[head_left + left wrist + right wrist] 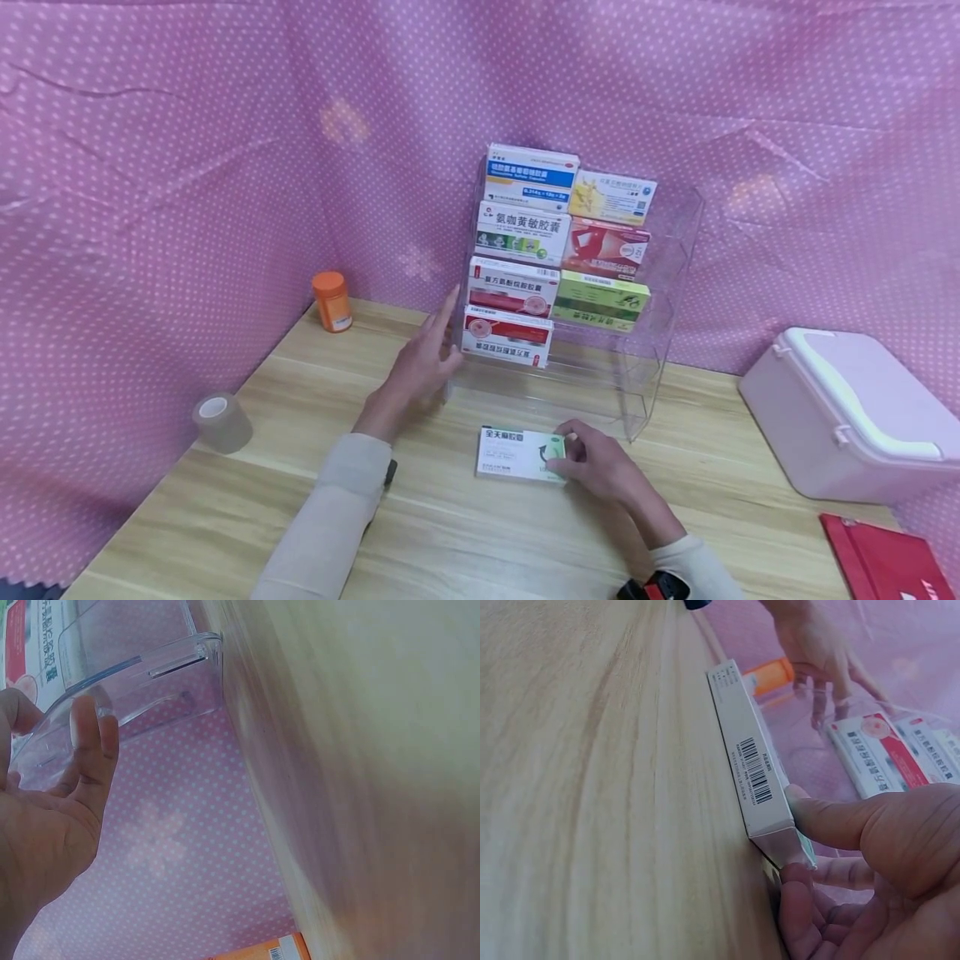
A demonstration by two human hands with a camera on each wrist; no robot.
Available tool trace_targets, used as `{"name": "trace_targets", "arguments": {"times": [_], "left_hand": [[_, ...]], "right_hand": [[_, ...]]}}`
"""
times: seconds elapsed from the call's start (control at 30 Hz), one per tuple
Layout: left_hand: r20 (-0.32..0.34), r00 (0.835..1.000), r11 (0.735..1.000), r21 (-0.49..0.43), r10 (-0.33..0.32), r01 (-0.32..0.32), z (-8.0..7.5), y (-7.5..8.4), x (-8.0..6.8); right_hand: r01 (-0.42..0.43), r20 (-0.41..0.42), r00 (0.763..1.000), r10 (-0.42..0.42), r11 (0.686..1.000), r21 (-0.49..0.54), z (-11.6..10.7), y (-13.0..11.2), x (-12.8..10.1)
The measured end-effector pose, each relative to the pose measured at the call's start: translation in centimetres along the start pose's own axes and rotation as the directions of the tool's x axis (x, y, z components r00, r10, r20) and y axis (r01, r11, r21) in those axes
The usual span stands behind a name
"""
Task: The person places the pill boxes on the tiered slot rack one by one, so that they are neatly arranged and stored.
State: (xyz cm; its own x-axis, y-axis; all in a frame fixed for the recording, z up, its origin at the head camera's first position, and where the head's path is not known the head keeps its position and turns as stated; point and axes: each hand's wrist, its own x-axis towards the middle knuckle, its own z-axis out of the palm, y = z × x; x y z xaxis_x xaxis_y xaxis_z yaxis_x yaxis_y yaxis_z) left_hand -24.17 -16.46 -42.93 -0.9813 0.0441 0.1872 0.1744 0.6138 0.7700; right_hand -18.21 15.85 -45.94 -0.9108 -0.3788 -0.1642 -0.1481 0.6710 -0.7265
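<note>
My right hand pinches the right end of a flat white-and-green medicine box in front of a clear acrylic rack. In the right wrist view the thumb lies on that box's upper edge with fingers below, and a barcode shows along its narrow side. My left hand is at the rack's left side, fingers fairly straight along it and the thumb close to the lowest red-and-white box. The left wrist view shows those fingertips right at the clear side panel.
More medicine boxes, among them a green one, fill the rack's upper tiers in two columns. An orange bottle and a tape roll stand left. On the right are a white lidded case and a red pouch.
</note>
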Motion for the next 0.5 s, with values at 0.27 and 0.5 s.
{"name": "trace_targets", "arguments": {"times": [0.27, 0.5], "left_hand": [[0.002, 1.0, 1.0, -0.002, 0.005, -0.005, 0.11, -0.2, -0.02], [-0.004, 1.0, 1.0, 0.004, 0.004, -0.004, 0.07, -0.16, 0.03]], "right_hand": [[0.013, 0.002, 1.0, -0.013, 1.0, 0.009, -0.07, 0.43, -0.28], [0.059, -0.028, 0.998, -0.059, 0.998, -0.003, 0.14, 0.1, -0.68]]}}
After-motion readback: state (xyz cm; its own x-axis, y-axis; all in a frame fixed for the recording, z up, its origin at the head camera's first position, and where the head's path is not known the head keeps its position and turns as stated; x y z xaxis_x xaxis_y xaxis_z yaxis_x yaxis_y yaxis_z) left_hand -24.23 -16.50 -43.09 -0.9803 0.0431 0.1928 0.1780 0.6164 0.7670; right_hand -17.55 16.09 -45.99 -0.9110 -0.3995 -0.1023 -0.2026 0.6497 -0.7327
